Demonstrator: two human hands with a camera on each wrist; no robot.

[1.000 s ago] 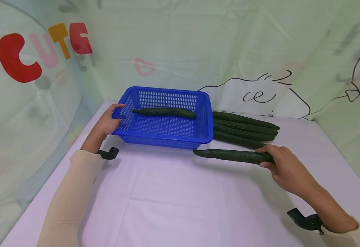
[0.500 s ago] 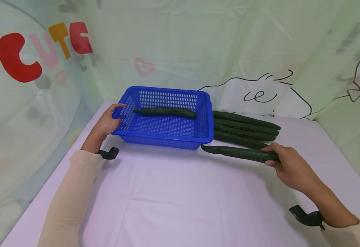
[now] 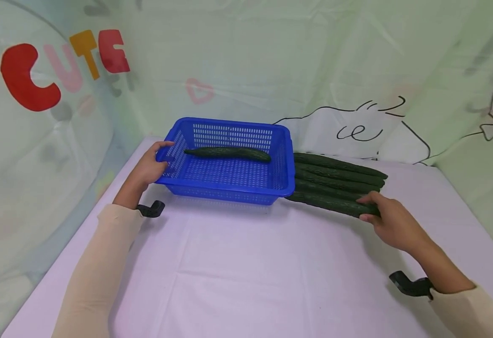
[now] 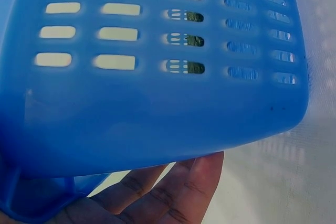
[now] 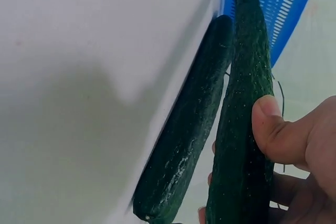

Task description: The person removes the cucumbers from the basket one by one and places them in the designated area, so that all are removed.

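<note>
My left hand point(image 3: 147, 165) grips the left rim of a blue perforated plastic basket point(image 3: 225, 191). In the left wrist view its fingers point(image 4: 181, 192) show beside the basket's end wall point(image 4: 131, 119). One dark green cucumber point(image 3: 229, 153) lies lengthwise inside. On the right, my right hand point(image 3: 394, 223) holds another cucumber point(image 3: 331, 204) by its near end, thumb on one side and fingers on the other. The far tip of this held cucumber point(image 5: 244, 108) lies by the basket's front right corner. Close beside it is a lying cucumber point(image 5: 184, 124).
Several cucumbers point(image 3: 339, 171) lie side by side on the table to the right of the basket, their left ends partly hidden by it. A white cloth point(image 3: 238, 272) covers the table. Printed fabric curtains point(image 3: 238, 56) stand at the back and sides.
My right hand has moved the held cucumber rightward and back, from in front of the others to right alongside them. The left hand and basket stay as they were.
</note>
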